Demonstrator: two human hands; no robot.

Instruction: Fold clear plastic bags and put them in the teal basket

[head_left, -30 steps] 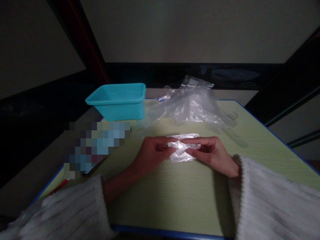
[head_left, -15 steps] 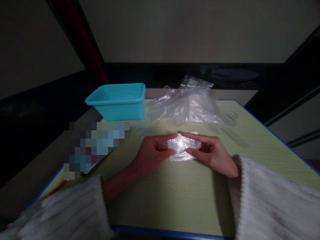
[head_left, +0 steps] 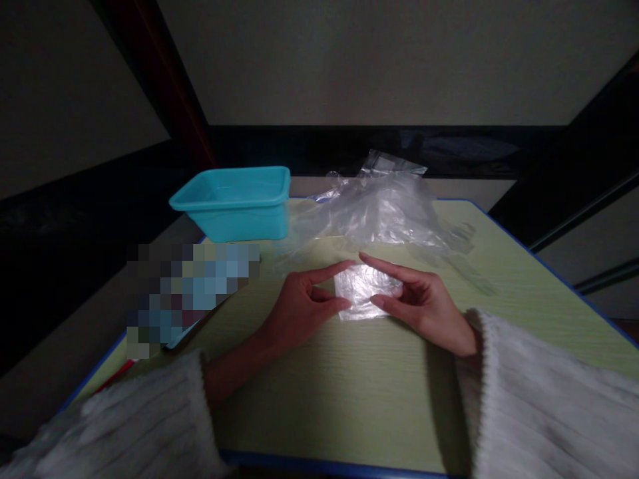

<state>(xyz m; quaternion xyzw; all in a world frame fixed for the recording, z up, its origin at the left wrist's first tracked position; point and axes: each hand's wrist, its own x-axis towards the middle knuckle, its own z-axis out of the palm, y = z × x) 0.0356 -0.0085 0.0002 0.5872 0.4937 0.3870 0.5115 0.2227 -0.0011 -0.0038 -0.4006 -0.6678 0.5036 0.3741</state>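
A small folded piece of clear plastic film (head_left: 363, 291) lies on the pale green table (head_left: 349, 392) between my two hands. My left hand (head_left: 304, 307) pinches its left edge, with the forefinger stretched along the top and the thumb at the lower corner. My right hand (head_left: 424, 303) holds the right edge the same way, forefinger over the top, thumb underneath. Both wrists come out of white knitted sleeves.
A heap of clear plastic gloves or bags (head_left: 384, 213) lies at the back of the table. A turquoise plastic tub (head_left: 234, 203) stands at the back left. A blurred-out flat object (head_left: 192, 293) lies left of my hands. The table has a blue edge.
Both forefingers have lifted and moved away from me along the top of the film. The piece now looks more square and flatter than a second ago.
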